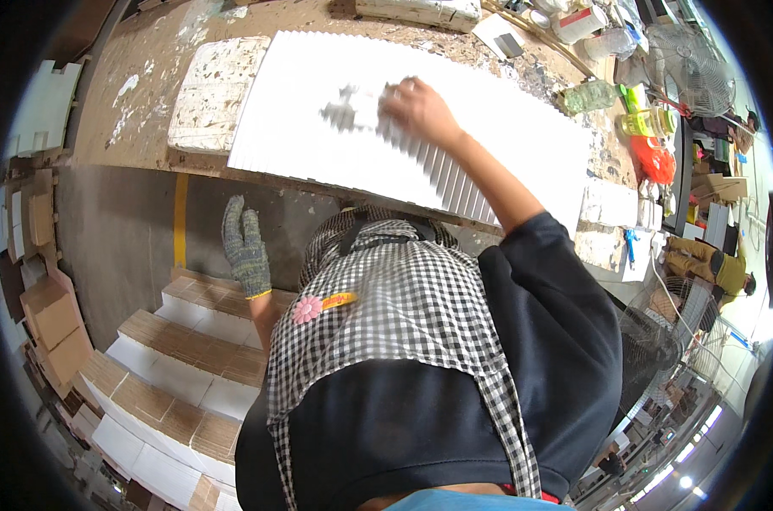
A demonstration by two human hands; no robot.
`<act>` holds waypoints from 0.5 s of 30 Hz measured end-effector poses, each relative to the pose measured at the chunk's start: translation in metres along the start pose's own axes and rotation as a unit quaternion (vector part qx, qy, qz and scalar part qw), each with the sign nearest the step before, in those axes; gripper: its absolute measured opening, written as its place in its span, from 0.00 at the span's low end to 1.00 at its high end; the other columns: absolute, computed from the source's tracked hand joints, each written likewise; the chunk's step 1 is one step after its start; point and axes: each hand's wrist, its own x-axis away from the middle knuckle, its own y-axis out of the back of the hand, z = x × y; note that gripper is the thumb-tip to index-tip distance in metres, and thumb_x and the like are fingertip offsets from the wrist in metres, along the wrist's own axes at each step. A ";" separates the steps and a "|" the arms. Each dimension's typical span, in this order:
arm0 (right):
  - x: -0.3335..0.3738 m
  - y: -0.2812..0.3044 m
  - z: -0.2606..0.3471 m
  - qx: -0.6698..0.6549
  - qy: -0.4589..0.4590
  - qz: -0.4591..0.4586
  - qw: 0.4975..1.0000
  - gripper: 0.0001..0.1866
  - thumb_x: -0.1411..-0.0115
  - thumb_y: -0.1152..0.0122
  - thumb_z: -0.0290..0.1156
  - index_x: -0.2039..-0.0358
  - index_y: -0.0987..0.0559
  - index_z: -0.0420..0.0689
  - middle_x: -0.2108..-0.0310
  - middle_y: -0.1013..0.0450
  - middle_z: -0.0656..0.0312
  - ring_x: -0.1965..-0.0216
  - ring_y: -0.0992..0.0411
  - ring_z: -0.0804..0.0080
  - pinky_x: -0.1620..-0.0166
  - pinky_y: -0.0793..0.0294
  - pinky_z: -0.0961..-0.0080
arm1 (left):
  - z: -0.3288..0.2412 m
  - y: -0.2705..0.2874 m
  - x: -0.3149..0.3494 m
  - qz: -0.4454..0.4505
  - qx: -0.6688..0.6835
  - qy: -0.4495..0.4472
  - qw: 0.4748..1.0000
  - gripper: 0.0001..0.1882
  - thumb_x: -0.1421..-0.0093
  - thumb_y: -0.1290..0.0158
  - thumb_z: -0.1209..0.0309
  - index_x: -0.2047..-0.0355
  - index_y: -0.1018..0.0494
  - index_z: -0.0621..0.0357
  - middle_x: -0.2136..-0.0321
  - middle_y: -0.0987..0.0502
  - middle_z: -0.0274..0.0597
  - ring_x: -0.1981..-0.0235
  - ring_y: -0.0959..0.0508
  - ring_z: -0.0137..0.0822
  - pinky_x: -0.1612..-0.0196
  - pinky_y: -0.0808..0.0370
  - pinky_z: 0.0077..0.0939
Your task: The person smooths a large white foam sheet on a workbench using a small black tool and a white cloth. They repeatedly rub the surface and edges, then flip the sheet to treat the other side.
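A large white ridged panel (506, 128) lies across the worktable, its ridged side edges showing. Over its middle reaches my right hand (416, 111), bare and blurred by motion, with the fingers curled. At its fingertips is a crumpled grey-and-white cloth (346, 109), smeared so that its exact kind is unclear. My left hand (246, 247) wears a grey knitted glove with a yellow cuff. It hangs to the left of my checked apron, below the table's front edge, fingers stretched out and holding nothing.
White paint-spattered blocks (212, 98) sit by the panel on the stained table (140, 85). Jars (589, 96) and an orange bag (655, 159) line the right side. Stepped stacks of white-and-brown pieces (191, 362) stand at lower left. Fans (689, 68) and another person (718, 266) are at right.
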 end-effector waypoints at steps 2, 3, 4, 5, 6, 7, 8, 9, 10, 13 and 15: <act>-0.023 -0.022 -0.065 0.057 -0.025 -0.023 0.998 0.09 0.38 0.33 0.39 0.57 0.14 0.58 0.60 0.18 0.68 0.57 0.25 0.70 0.45 0.24 0.68 | -0.008 -0.003 0.002 0.006 -0.005 -0.018 1.000 0.19 0.30 0.46 0.66 0.42 0.26 0.61 0.42 0.24 0.47 0.39 0.27 0.44 0.34 0.32 0.39; -0.038 -0.028 -0.091 0.095 -0.088 0.039 0.991 0.09 0.37 0.34 0.41 0.57 0.14 0.59 0.61 0.18 0.69 0.57 0.25 0.71 0.46 0.24 0.71 | -0.013 -0.006 0.003 0.012 -0.001 -0.017 1.000 0.19 0.30 0.46 0.66 0.42 0.26 0.61 0.42 0.24 0.47 0.39 0.27 0.44 0.34 0.32 0.39; -0.052 -0.029 -0.109 0.149 -0.090 0.039 0.984 0.10 0.35 0.36 0.44 0.57 0.14 0.58 0.63 0.18 0.70 0.62 0.25 0.72 0.48 0.24 0.74 | -0.017 -0.010 0.004 0.014 -0.003 -0.019 1.000 0.19 0.30 0.46 0.66 0.42 0.26 0.61 0.42 0.25 0.47 0.39 0.27 0.44 0.34 0.32 0.39; -0.066 -0.027 -0.120 0.142 -0.113 0.080 0.980 0.15 0.34 0.40 0.50 0.57 0.14 0.56 0.66 0.20 0.68 0.63 0.25 0.73 0.50 0.23 0.73 | -0.023 -0.014 0.006 0.016 -0.002 -0.028 0.999 0.19 0.30 0.46 0.66 0.42 0.26 0.60 0.42 0.25 0.47 0.39 0.27 0.45 0.34 0.32 0.39; -0.076 -0.021 -0.119 0.151 -0.149 0.133 0.968 0.22 0.32 0.43 0.57 0.56 0.14 0.54 0.70 0.21 0.66 0.63 0.25 0.74 0.53 0.22 0.73 | -0.026 -0.016 0.009 0.011 -0.007 -0.029 0.999 0.19 0.30 0.46 0.66 0.42 0.26 0.60 0.41 0.25 0.47 0.39 0.28 0.45 0.34 0.33 0.40; -0.078 -0.013 -0.106 0.134 -0.166 0.096 0.972 0.21 0.32 0.43 0.56 0.58 0.14 0.53 0.71 0.21 0.64 0.63 0.25 0.73 0.55 0.21 0.73 | -0.031 -0.021 0.011 0.008 -0.010 -0.038 0.999 0.19 0.30 0.46 0.66 0.42 0.26 0.60 0.41 0.26 0.47 0.39 0.28 0.45 0.33 0.33 0.40; -0.080 -0.003 -0.089 0.129 -0.198 0.096 0.967 0.21 0.32 0.43 0.56 0.59 0.14 0.53 0.71 0.21 0.63 0.63 0.24 0.73 0.58 0.20 0.73 | -0.034 -0.027 0.010 0.002 -0.009 -0.041 0.999 0.19 0.31 0.46 0.66 0.42 0.26 0.59 0.40 0.26 0.47 0.38 0.28 0.46 0.33 0.33 0.40; -0.076 0.006 -0.064 0.136 -0.226 0.071 0.962 0.21 0.32 0.43 0.55 0.60 0.14 0.52 0.72 0.21 0.61 0.63 0.24 0.72 0.61 0.19 0.73 | -0.037 -0.033 0.008 -0.003 -0.032 -0.112 0.993 0.19 0.32 0.45 0.66 0.43 0.26 0.58 0.40 0.27 0.47 0.37 0.30 0.49 0.32 0.34 0.43; -0.066 0.016 -0.036 0.065 -0.250 0.143 0.955 0.18 0.32 0.42 0.49 0.63 0.15 0.47 0.69 0.20 0.56 0.67 0.21 0.61 0.66 0.17 0.66 | -0.041 -0.038 0.008 -0.013 -0.064 -0.172 0.983 0.19 0.32 0.45 0.65 0.43 0.26 0.57 0.39 0.28 0.47 0.36 0.31 0.50 0.31 0.36 0.46; -0.027 0.019 0.051 0.168 -0.207 0.200 0.943 0.21 0.33 0.42 0.42 0.46 0.20 0.43 0.48 0.28 0.52 0.50 0.29 0.53 0.52 0.22 0.59 | -0.055 -0.061 0.002 0.007 -0.134 -0.290 0.947 0.22 0.33 0.44 0.61 0.42 0.27 0.55 0.38 0.29 0.47 0.32 0.36 0.52 0.29 0.42 0.52; -0.026 0.018 0.052 0.171 -0.199 0.150 0.953 0.20 0.37 0.40 0.40 0.49 0.19 0.41 0.52 0.29 0.56 0.50 0.32 0.56 0.53 0.25 0.59 | -0.068 -0.078 -0.004 0.074 -0.165 -0.324 0.929 0.26 0.35 0.43 0.57 0.40 0.28 0.54 0.36 0.31 0.47 0.30 0.39 0.53 0.27 0.47 0.57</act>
